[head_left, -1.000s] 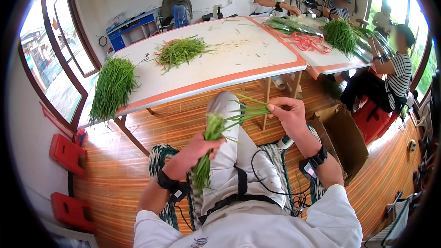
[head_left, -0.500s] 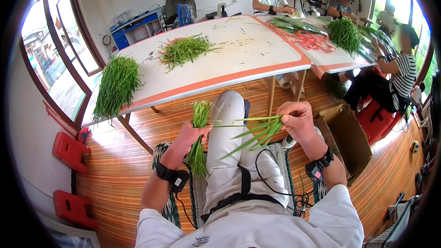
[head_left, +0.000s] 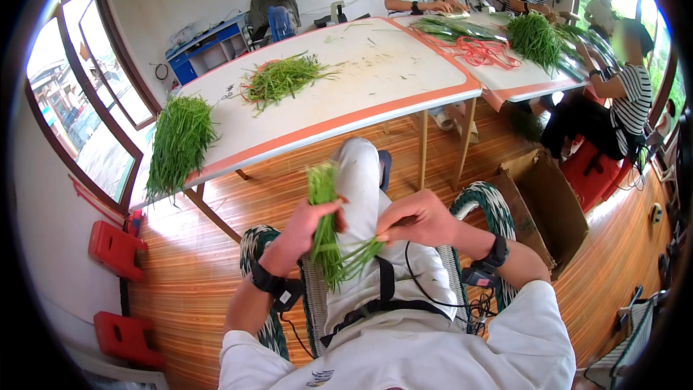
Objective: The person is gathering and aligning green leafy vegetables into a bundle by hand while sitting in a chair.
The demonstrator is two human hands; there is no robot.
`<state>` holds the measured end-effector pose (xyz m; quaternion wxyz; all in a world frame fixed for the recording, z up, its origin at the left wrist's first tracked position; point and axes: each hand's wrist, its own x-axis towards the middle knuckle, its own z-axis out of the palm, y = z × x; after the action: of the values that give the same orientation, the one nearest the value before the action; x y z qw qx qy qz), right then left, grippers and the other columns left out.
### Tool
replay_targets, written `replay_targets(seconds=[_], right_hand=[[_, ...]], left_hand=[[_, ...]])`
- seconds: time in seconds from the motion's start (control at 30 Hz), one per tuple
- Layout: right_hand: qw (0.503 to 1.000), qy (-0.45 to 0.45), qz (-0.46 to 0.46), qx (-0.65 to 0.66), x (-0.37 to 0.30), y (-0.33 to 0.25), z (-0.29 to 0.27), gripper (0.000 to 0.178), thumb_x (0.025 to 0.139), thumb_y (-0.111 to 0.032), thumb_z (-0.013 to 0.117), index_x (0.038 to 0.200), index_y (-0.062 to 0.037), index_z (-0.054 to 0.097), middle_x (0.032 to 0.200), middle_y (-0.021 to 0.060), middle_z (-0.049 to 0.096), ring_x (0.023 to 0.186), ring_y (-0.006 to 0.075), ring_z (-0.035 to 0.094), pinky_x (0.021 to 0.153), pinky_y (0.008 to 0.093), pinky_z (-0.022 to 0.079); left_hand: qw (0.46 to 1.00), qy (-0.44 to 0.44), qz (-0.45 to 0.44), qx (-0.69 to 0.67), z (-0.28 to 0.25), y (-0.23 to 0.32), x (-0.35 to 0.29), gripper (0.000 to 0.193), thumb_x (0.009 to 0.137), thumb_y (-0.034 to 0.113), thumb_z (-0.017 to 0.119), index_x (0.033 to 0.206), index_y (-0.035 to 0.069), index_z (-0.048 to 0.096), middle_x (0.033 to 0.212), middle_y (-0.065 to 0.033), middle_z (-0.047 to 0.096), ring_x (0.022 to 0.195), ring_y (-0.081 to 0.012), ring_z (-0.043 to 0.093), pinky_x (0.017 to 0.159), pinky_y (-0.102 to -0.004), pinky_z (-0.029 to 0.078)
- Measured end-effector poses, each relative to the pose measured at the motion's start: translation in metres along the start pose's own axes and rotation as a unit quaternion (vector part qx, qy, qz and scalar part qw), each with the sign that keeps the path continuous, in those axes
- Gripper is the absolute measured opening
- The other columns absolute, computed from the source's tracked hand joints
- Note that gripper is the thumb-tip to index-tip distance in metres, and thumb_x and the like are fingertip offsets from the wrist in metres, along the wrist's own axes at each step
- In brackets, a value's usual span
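My left hand (head_left: 304, 227) is closed around the middle of a bunch of green chives (head_left: 322, 184), held upright above my lap. Pale cut ends show at the bunch's top, and long leaves hang below the fist. With thumb and fingers pinched, my right hand (head_left: 420, 219) grips a few green leaves (head_left: 363, 254) that slant down to the lower part of the bunch. How these leaves join the bunch cannot be made out.
A white table (head_left: 317, 112) stands ahead, bearing a large chive heap (head_left: 180, 143) at its left corner and a smaller pile (head_left: 283, 79). An open cardboard box (head_left: 559, 209) is at my right. Red stools (head_left: 115, 249) stand left. Several people work at the far right.
My right hand has come down and left, bringing its spread leaves from beside the bunch to its lower end. My left hand still grips the bunch.
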<state>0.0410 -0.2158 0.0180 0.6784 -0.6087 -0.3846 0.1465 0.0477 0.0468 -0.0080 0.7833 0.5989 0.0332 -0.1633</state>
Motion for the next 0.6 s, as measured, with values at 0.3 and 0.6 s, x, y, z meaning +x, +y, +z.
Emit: replay_targets(seconds=[0.3, 0.6], right_hand=[[0.945, -0.004, -0.126, -0.3, 0.004, 0.006, 0.002, 0.016, 0.075, 0.006, 0.071, 0.089, -0.0023, 0.071, 0.083, 0.0095, 0.07, 0.07, 0.0223, 0.069, 0.06, 0.0289, 0.054], [0.929, 0.041, -0.139, -0.339, 0.003, 0.01, 0.002, 0.015, 0.077, -0.001, 0.072, 0.091, -0.0041, 0.071, 0.086, 0.0101, 0.069, 0.07, 0.0253, 0.067, 0.061, 0.0313, 0.053]], left_hand=[[0.974, -0.194, -0.109, -0.034, 0.042, -0.012, -0.031, 0.024, 0.096, 0.012, 0.052, 0.112, -0.005, 0.057, 0.087, -0.0184, 0.066, 0.074, -0.0293, 0.069, 0.06, -0.0379, 0.058], [0.973, -0.207, -0.098, 0.023, 0.047, -0.012, -0.035, 0.019, 0.091, 0.012, 0.064, 0.106, 0.001, 0.062, 0.061, 0.0009, 0.05, 0.046, -0.0076, 0.045, 0.043, -0.0245, 0.033]])
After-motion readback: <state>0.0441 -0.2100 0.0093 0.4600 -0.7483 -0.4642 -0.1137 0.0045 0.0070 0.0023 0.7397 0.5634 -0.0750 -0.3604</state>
